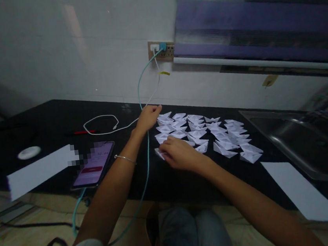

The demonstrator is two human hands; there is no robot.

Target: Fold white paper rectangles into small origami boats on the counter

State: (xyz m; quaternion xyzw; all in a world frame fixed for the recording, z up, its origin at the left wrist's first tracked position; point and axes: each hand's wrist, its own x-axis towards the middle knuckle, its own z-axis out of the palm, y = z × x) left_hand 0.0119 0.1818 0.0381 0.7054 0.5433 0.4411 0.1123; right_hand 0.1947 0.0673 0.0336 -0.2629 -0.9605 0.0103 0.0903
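Observation:
Folded white paper boats (pixel 196 129) lie close together in several columns on the black counter. My left hand (pixel 149 116) rests at the far end of the leftmost column, its fingertips beside the farthest boat (pixel 164 115). Its fingers are mostly hidden, so their grip is unclear. Nearer to me, my right hand (pixel 180 151) has its fingers bent and closed on the front boat (pixel 159 154) of that same column. The hand covers part of this boat and some neighbouring ones.
A phone (pixel 93 164) with a lit screen lies left of my forearm, by a white paper strip (pixel 39 172) and a round white object (pixel 29 153). Cables (pixel 148 152) cross the counter from the wall socket (pixel 161 51). Another strip (pixel 303 190) lies by the sink (pixel 301 131).

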